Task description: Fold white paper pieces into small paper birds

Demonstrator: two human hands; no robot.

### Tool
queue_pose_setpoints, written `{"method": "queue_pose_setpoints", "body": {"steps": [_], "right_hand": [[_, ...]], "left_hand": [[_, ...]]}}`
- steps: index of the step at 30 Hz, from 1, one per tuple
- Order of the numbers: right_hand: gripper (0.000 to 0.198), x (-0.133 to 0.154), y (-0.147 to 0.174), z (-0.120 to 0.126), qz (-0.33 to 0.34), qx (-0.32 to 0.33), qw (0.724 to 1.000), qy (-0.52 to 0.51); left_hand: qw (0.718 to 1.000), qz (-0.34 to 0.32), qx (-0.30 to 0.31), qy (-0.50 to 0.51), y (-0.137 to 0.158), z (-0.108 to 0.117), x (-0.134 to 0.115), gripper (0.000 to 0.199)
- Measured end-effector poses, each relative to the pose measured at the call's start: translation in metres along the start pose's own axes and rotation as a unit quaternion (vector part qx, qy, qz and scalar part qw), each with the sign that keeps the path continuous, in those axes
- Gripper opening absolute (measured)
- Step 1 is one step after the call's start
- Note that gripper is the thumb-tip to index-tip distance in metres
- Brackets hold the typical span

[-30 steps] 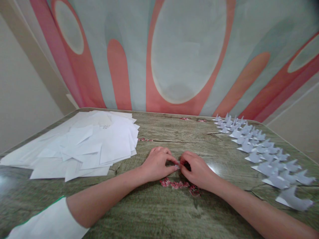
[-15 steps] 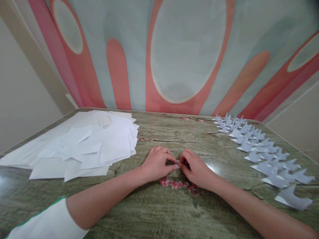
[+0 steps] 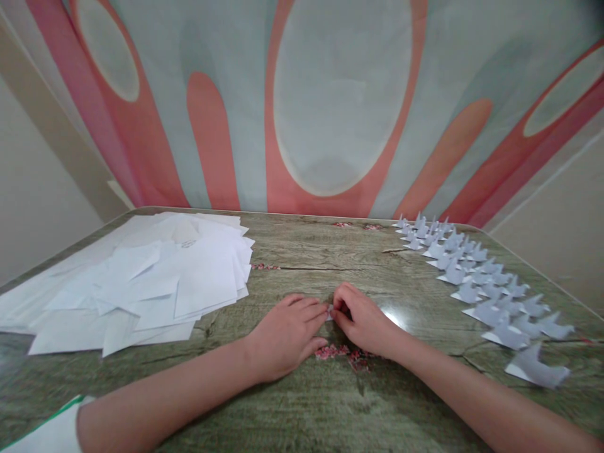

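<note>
Between my hands on the wood-patterned table is a small piece of white folded paper (image 3: 329, 313), mostly covered by fingers. My right hand (image 3: 361, 318) pinches its right side between thumb and curled fingers. From the left, my left hand (image 3: 289, 336) lies flat with fingers stretched out and thumb apart, its fingertips touching the paper's left edge. How the paper is folded is too small to make out.
A loose pile of white paper sheets (image 3: 155, 277) covers the table's left side. Rows of folded white paper birds (image 3: 491, 296) stand along the right. Printed pink blossoms (image 3: 333, 351) mark the tabletop (image 3: 302, 409). A patterned wall (image 3: 245, 126) rises behind the far edge.
My left hand has let go of its pinch and flattened onto the table, thumb spread away. My right hand keeps its pinch on the paper. The view has shifted slightly right.
</note>
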State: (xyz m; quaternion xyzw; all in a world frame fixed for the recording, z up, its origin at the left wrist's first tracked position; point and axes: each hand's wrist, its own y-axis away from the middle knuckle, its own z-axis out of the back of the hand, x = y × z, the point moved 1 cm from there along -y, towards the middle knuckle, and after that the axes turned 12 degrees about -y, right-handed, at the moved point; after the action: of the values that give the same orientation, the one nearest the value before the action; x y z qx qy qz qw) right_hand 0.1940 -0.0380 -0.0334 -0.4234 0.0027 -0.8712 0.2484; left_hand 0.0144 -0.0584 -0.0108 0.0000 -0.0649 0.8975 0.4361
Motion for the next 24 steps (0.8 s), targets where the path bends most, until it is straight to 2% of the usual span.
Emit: {"method": "queue_pose_setpoints", "body": {"steps": [6, 10, 15, 19, 24], "right_hand": [[0.004, -0.005, 0.002, 0.010, 0.004, 0.023, 0.998, -0.064], [0.020, -0.001, 0.008, 0.025, 0.063, 0.051, 0.995, -0.065], [0.040, 0.009, 0.017, 0.031, 0.117, 0.148, 0.980, 0.061], [0.038, 0.015, 0.023, 0.024, 0.136, 0.172, 0.957, 0.188], [0.028, 0.022, 0.024, 0.018, 0.124, 0.184, 0.941, 0.257]], "left_hand": [[0.996, -0.026, -0.005, -0.089, -0.002, -0.003, -0.004, 0.044], [0.992, -0.043, -0.007, -0.120, -0.003, -0.003, -0.004, 0.044], [0.990, -0.045, -0.015, -0.132, -0.003, -0.004, -0.004, 0.045], [0.989, -0.046, -0.015, -0.140, -0.003, -0.003, -0.005, 0.044], [0.988, -0.057, -0.014, -0.145, -0.004, -0.002, -0.005, 0.046]]}}
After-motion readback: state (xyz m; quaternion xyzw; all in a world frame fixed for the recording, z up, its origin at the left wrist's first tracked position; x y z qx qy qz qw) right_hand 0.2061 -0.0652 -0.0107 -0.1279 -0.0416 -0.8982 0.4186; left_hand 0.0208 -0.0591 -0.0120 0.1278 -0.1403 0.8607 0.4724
